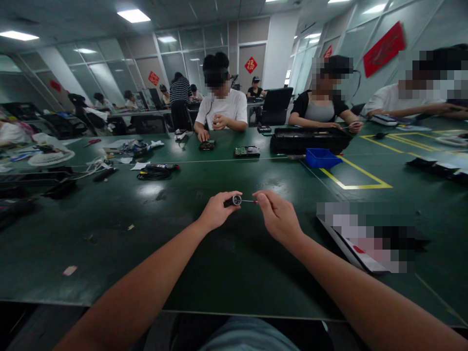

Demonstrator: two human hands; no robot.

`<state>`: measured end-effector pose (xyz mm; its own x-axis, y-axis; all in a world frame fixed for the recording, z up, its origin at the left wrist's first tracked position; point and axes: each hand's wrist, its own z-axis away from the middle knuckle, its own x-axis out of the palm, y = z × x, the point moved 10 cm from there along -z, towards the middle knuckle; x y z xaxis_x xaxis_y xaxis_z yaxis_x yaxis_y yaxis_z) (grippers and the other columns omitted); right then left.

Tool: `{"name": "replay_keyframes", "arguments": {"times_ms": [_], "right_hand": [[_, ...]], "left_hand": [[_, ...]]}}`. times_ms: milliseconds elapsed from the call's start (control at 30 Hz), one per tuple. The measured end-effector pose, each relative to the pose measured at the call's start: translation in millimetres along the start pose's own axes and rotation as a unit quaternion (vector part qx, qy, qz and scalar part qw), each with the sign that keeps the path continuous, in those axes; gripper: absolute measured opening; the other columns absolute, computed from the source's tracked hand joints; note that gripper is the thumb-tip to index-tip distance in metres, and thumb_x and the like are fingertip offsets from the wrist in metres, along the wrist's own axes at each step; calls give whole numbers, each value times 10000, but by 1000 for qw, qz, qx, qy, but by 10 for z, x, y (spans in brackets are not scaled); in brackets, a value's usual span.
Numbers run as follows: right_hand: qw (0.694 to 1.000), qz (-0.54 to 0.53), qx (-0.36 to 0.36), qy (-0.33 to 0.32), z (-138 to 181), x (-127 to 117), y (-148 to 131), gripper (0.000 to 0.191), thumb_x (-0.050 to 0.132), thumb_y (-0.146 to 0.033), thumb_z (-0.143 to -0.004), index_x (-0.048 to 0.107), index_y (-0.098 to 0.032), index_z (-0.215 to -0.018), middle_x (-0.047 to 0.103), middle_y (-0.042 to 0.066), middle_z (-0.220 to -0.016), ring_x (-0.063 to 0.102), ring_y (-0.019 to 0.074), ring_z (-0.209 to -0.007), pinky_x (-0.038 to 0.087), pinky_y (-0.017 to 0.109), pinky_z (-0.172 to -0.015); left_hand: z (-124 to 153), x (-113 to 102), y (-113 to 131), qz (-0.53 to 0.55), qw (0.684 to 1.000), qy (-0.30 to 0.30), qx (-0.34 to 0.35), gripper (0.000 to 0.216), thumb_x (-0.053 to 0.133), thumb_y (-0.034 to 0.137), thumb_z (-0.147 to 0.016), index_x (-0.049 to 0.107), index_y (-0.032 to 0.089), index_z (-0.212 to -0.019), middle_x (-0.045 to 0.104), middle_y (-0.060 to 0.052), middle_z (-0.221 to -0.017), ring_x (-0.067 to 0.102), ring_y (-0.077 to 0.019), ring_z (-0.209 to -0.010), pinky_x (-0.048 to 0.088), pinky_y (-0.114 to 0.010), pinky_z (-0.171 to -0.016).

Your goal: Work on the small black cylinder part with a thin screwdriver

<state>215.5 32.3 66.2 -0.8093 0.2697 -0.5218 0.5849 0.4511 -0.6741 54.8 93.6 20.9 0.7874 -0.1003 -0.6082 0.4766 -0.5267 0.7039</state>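
Observation:
My left hand [216, 210] is closed around a black cylinder [228, 201], its fingers on top and its thumb below. The cylinder's round, silver-rimmed end [237, 200] faces me and looks like the head of a small flashlight. From the right, my right hand [280, 214] pinches a thin screwdriver [249, 201] with red near the fingertips. The metal shaft points left and its tip meets the round end, though I cannot tell whether it is inside. Both hands are above the green table [234, 273].
A white box [351, 243] lies right of my right arm. Farther off are a blue bin [321, 158], a long black casing [310, 140], a circuit board device [247, 151] and a coiled black cable [157, 171]. Several people work around the table; one sits opposite [223, 107].

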Motion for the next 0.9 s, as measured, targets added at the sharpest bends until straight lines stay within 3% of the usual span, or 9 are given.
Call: {"name": "replay_keyframes", "arguments": {"times_ms": [200,367,533,633,800,900], "right_hand": [[1000,-9,6,12,5,-46,-27,261,441,-349,-990,591,-252,-1181,656,13,-756,594,207,-630,410,332,-613],[999,-32,32,15,0,-46,36,211,450,-367,-995,597,-257,-1099,685,27,-802,608,206,-648,413,341,-625],[985,-146,72,62,-19,-60,182,204,543,-408,-955,624,-228,-1004,707,56,-874,659,218,-793,505,372,-745],[963,-227,121,84,-39,-14,363,259,555,-459,-943,648,-217,-956,691,47,-832,657,205,-767,532,389,-767],[888,-390,222,101,-26,182,725,301,603,-535,-882,610,-235,-865,645,30,-768,634,190,-676,579,399,-725],[885,-378,240,128,3,177,828,289,613,-528,-876,593,-242,-839,632,25,-758,614,181,-655,582,384,-689]], "left_hand": [[2,-9,16,-2,1000,-1,1,408,743,207,-846,685,263,-1246,698,-46,-1265,614,-240,-1210,413,-431,-1108],[4,38,16,-15,1000,-20,7,401,745,233,-846,689,279,-1240,717,-47,-1187,639,-245,-1131,454,-439,-1044],[8,50,38,-24,999,-22,9,399,746,239,-846,689,273,-1239,714,-51,-1201,635,-251,-1140,448,-443,-1044],[4,8,78,-19,1000,-7,18,412,741,225,-851,678,271,-1256,707,-47,-1227,626,-242,-1162,433,-431,-1064],[-28,-57,191,-57,997,-10,53,379,687,215,-890,673,279,-1263,700,-54,-1246,606,-239,-1172,408,-455,-1075],[-46,-30,152,-98,994,-39,40,382,674,223,-898,667,289,-1274,705,-58,-1220,603,-253,-1146,381,-502,-1077]]}}
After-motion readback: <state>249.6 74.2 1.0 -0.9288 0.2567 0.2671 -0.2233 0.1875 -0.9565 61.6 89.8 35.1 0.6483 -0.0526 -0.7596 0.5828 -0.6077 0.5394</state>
